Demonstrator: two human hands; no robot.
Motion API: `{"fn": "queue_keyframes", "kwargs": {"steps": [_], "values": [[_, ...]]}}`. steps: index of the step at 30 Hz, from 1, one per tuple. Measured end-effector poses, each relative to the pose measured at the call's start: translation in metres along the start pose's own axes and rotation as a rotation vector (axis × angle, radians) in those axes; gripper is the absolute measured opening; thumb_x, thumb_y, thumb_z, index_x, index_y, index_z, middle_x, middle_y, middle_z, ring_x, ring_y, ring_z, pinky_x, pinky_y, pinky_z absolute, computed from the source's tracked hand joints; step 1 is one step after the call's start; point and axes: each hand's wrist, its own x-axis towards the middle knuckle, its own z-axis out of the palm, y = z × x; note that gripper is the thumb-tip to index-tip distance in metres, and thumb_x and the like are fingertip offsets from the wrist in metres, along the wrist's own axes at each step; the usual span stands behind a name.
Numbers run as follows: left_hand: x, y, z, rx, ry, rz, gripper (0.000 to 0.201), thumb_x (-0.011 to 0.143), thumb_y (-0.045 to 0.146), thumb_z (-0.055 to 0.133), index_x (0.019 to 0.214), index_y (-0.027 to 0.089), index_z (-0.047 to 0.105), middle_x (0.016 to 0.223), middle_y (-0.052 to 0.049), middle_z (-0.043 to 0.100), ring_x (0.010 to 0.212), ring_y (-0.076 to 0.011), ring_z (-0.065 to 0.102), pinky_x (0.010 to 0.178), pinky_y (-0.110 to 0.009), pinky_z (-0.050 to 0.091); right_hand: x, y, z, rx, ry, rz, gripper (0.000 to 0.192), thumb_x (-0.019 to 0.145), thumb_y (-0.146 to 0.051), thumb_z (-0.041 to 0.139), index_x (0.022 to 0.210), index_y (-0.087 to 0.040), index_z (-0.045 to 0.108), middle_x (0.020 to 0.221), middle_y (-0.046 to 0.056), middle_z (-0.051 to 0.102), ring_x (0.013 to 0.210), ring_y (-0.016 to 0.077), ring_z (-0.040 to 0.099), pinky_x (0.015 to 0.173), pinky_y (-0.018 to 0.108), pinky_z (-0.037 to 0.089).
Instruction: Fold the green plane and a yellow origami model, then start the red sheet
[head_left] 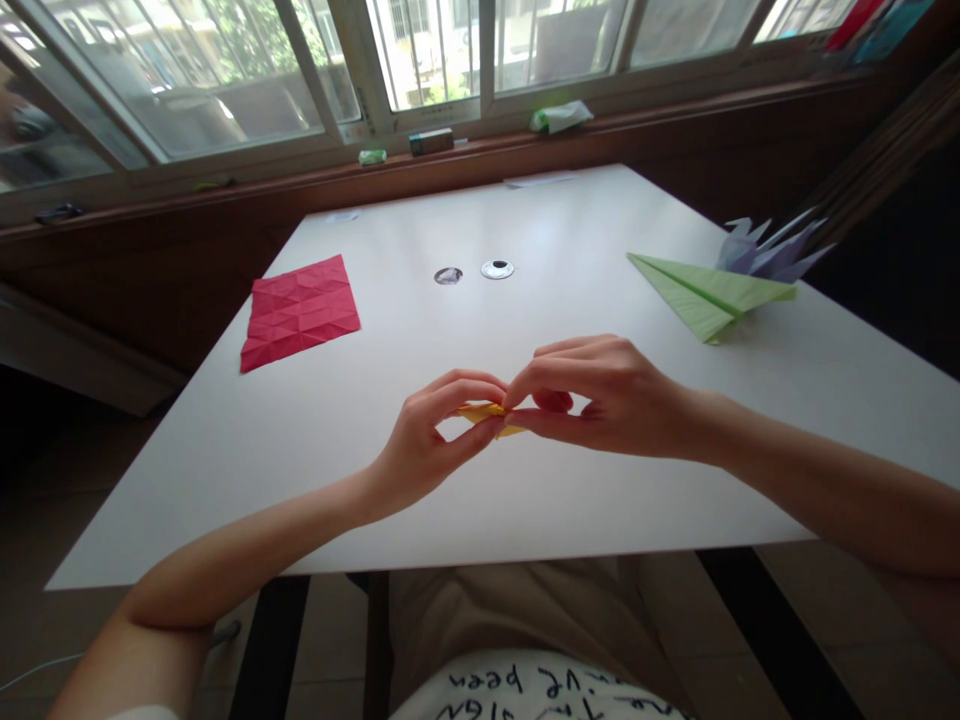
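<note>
Between my two hands, just above the near half of the white table point(360, 420), is a small piece of folded yellow paper point(484, 411). My left hand point(439, 425) pinches it between thumb and fingers from the left. From the right, my right hand point(600, 395) pinches the same paper, its thumb and index fingertip meeting my left fingertips. The fingers cover much of the paper, so its full shape is hidden.
Creased red paper point(300, 310) lies at the left. A green paper plane point(709, 295) rests at the right before purple folded paper point(772, 250). Two small round items, one silvery point(448, 276) and one like a googly eye point(497, 269), lie mid-table. Small packets line the windowsill point(480, 135).
</note>
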Motion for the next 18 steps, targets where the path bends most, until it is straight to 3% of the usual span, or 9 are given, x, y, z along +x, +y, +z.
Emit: {"fn": "queue_keyframes", "kwargs": {"steps": [18], "values": [[-0.0023, 0.0075, 0.0022, -0.097, 0.154, -0.009, 0.013, 0.08, 0.019, 0.061, 0.091, 0.021, 0.068, 0.095, -0.006, 0.065, 0.089, -0.0161, 0.061, 0.075, -0.027, 0.052, 0.0006, -0.0042, 0.0011, 0.01, 0.072, -0.01, 0.021, 0.089, -0.033, 0.049, 0.074, -0.019, 0.055, 0.054, -0.004, 0.05, 0.048, 0.0064, 0.042, 0.052, 0.019, 0.035]]}}
